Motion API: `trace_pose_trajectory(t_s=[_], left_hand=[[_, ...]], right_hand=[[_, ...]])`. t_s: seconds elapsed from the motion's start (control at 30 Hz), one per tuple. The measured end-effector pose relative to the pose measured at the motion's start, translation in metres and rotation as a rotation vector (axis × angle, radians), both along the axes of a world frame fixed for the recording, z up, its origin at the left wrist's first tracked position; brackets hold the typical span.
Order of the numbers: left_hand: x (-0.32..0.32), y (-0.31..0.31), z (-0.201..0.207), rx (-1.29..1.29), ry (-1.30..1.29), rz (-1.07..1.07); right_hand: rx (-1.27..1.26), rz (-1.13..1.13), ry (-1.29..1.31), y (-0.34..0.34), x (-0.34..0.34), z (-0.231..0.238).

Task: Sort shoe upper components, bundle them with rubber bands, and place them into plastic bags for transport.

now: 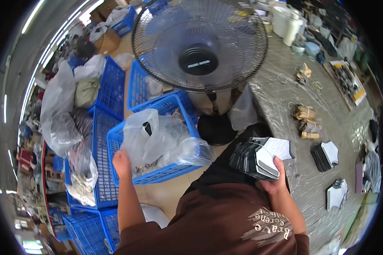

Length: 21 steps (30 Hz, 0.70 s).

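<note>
Stack (247,159): bunch of black-and-white cut pieces, held up just beside the bench (274,100) edge, kinda tilted, thin band running across it
Right hand (274,180): fingers clamped on the stack, thumb over the near end, the rest mostly hidden under it
Left hand (122,164): next to the left side of the blue crate (157,175), fingers look curled in but honestly can't tell if they're gripping anything
Crate: left of the bench, clear bag (136,138) bunched up in it, small black bit (147,128) showing at the bag
Bench: wrinkly clear plastic on top, two little piles (324,156) (336,194) of similar pieces right of the stack, tan bundles (306,121) farther off, white bottle (292,29) way up the far end
Fan (238,59): big black wire cage, standing beyond the crate
Other crates (110,85): also blue, over on the left, bags piled on them
</note>
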State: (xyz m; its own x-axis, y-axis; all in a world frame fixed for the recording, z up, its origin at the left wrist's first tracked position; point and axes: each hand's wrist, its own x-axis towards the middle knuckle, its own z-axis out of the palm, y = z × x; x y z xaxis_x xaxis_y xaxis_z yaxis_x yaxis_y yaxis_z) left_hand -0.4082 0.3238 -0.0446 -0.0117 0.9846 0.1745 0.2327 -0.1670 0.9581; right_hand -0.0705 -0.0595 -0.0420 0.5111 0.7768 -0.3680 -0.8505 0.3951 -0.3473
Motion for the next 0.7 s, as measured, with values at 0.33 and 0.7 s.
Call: trace_pose_trajectory(t_s=[0.33,0.7], left_hand=[[0.055,-0.043,-0.002,0.311,0.116,-0.132],[0.077,-0.084,-0.001,0.135,-0.456,-0.204]], right_hand=[[-0.099,0.15,-0.224,0.049,-0.01,0.023],[-0.058,0.592,-0.778,0.221,-0.062,0.1]])
